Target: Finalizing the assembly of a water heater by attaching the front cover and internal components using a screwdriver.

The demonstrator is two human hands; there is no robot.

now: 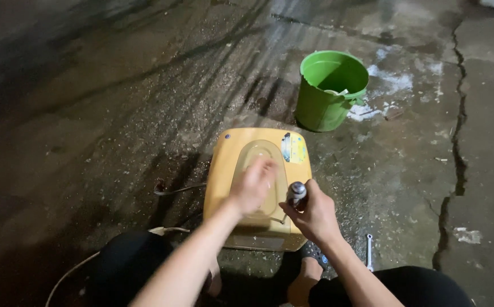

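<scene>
A yellow plastic appliance with a clear lid panel lies on the wet concrete ground in front of my knees. My left hand rests on the clear panel, fingers curled and blurred, and I cannot tell if it holds anything. To its right, my right hand grips a small dark can or bottle with a shiny top, held upright just above the appliance's right side.
A green bucket stands beyond the appliance, with pale foam on the ground beside it. A cable runs out from the appliance's left side. A metal wrench lies by my right knee. A long crack splits the concrete at right.
</scene>
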